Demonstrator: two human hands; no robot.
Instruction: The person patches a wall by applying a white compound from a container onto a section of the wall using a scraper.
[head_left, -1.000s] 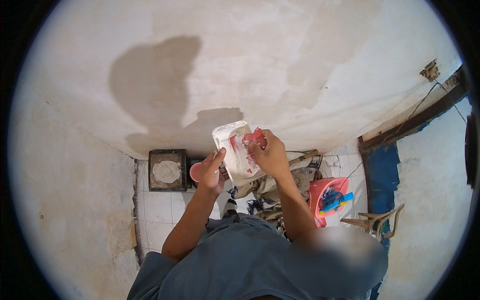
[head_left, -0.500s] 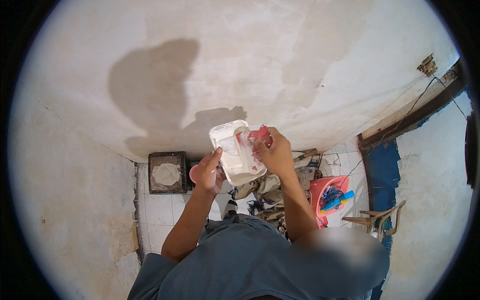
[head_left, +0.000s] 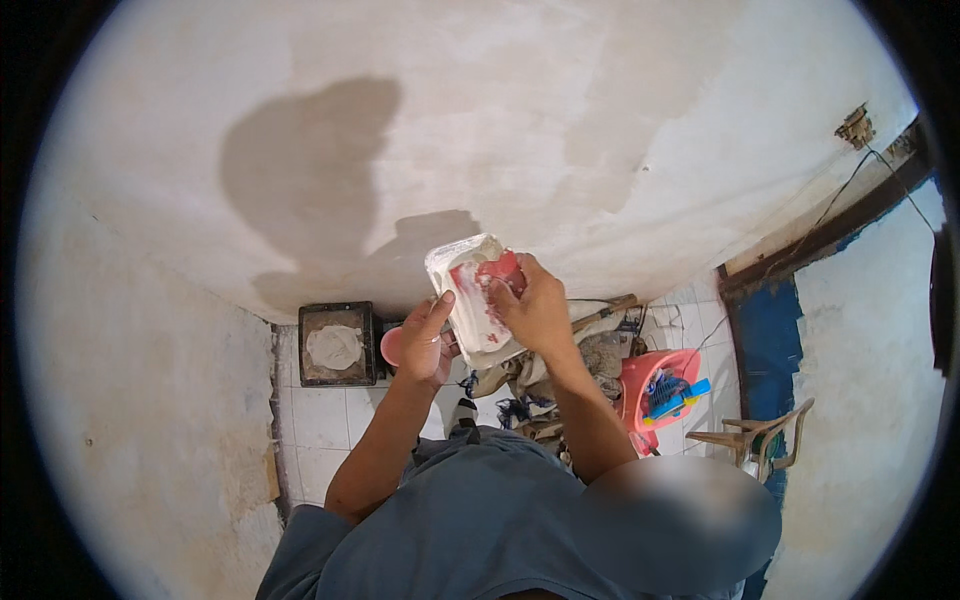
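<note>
The left hand (head_left: pixel 425 345) pinches the tray (head_left: pixel 440 259) at nine o'clock; from three o'clock, the right hand (head_left: pixel 536 308) pinches a red scraper (head_left: pixel 500 268) over it.

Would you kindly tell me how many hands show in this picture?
2: the left hand holds the white tray at its left side, and the right hand grips a red scraper at the tray's right. Some fingers are partly hidden.

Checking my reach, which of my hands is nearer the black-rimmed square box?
Your left. The left hand, holding the white tray, is right of the black-rimmed square box; the right hand, gripping the red scraper, is farther right.
</note>
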